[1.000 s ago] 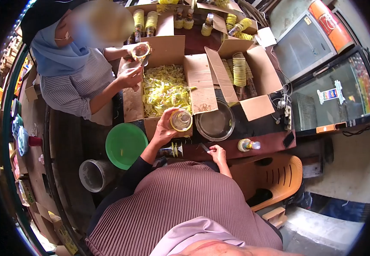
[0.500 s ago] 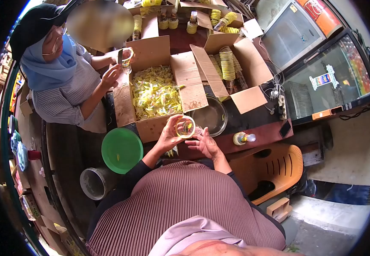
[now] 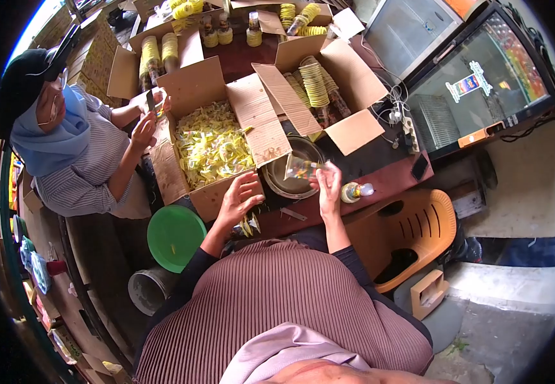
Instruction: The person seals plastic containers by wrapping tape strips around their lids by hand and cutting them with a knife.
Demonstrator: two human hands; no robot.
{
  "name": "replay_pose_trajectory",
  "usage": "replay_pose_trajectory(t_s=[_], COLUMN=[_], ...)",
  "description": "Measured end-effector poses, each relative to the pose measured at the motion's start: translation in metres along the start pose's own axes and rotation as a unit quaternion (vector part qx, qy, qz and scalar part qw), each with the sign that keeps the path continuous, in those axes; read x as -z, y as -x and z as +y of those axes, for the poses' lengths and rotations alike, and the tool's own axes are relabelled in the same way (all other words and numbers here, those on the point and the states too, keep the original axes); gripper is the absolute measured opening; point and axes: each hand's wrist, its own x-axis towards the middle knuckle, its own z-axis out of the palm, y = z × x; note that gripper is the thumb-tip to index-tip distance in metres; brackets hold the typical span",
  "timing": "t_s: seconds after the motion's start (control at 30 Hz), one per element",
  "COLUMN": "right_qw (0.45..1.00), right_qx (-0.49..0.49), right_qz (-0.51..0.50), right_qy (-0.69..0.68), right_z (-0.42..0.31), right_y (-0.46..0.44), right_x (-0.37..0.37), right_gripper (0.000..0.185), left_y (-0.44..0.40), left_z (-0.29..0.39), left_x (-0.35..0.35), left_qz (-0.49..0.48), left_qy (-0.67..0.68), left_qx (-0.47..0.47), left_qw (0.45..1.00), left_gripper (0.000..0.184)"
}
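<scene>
My left hand (image 3: 239, 201) is empty, its fingers apart, at the near edge of an open carton (image 3: 207, 203) full of yellow-and-clear wrapped pieces (image 3: 213, 146). My right hand (image 3: 327, 185) holds a clear plastic cup (image 3: 302, 168) with coloured print, blurred by motion, tilted over a round metal-rimmed basin (image 3: 276, 171). A flat blade-like tool (image 3: 293, 214) lies on the table below the basin. Right of my right hand is a small bottle or jar (image 3: 356, 192) with a yellow band. Dark-and-yellow packets (image 3: 245, 226) lie near my left wrist.
A co-worker (image 3: 85, 147) on the left holds a cup and a blade. A second carton (image 3: 354, 133) holds stacked yellow-rimmed cups. Around me are a green basin (image 3: 176, 238), a grey bucket (image 3: 147, 291), an orange chair (image 3: 412, 240), a phone (image 3: 419, 168) and a glass-door fridge (image 3: 476, 89).
The cup has passed from my left hand to my right and moved right over the basin. My left hand has let go and opened. The blade-like tool now lies on the table. The view has shifted.
</scene>
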Motion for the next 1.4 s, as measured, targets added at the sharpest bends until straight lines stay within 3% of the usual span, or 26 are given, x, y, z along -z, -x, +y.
replay_pose_trajectory(t_s=[0.03,0.07,0.13,0.3,0.53,0.57,0.6,0.7,0.8,0.87,0.93,1.07,1.33,1.4], right_qw=[0.990,0.990,0.925,0.900,0.857,0.860,0.858,0.895,0.886,0.809,0.790,0.778,0.773,0.783], right_qx=[0.079,0.078,0.136,0.131,0.240,0.181,0.180,0.151,0.163,0.211,0.137,-0.014,-0.101,-0.099], right_qz=[0.015,0.019,-0.052,-0.034,-0.014,-0.056,-0.053,0.047,0.136,0.171,0.196,0.153,0.021,0.008], right_qy=[0.117,0.118,0.352,0.414,0.456,0.474,0.478,0.417,0.413,0.521,0.565,0.609,0.626,0.614], right_z=[0.004,0.007,0.007,0.000,0.006,0.009,0.005,-0.009,-0.043,-0.074,-0.095,-0.096,-0.024,-0.002], right_y=[-0.003,-0.003,-0.001,0.006,0.017,0.019,0.021,0.016,0.010,0.008,0.009,0.001,-0.026,-0.031], right_x=[0.006,0.013,0.020,0.017,0.020,0.026,0.029,0.042,0.069,0.091,0.107,0.132,0.142,0.147], right_gripper=[0.040,0.040,0.043,0.046,0.046,0.045,0.045,0.045,0.045,0.045,0.046,0.045,0.035,0.040], left_y=[-0.002,-0.003,-0.003,-0.004,-0.005,-0.005,-0.006,-0.006,-0.004,0.000,0.001,0.003,0.018,0.023], left_z=[-0.003,-0.006,-0.005,-0.003,-0.018,-0.020,-0.020,-0.023,-0.021,-0.017,-0.017,-0.026,-0.020,-0.021], left_x=[0.003,0.006,0.006,0.006,0.018,0.019,0.020,0.024,0.026,0.027,0.030,0.043,0.053,0.054], left_qz=[0.003,0.006,0.004,0.012,0.045,0.047,0.049,0.056,0.063,0.073,0.086,0.113,0.140,0.140], left_qy=[-0.027,-0.054,-0.057,-0.049,-0.062,-0.051,-0.040,-0.042,-0.042,-0.040,-0.034,-0.030,-0.067,-0.074], left_qx=[-0.006,-0.013,-0.001,0.035,-0.003,-0.007,-0.012,-0.015,-0.012,-0.008,-0.022,-0.024,0.001,0.013], left_qw=[1.000,0.998,0.998,0.998,0.997,0.998,0.998,0.997,0.997,0.997,0.995,0.993,0.988,0.987], left_gripper=[0.055,0.050,0.046,0.036,0.031,0.031,0.030,0.031,0.030,0.030,0.027,0.027,0.028,0.028])
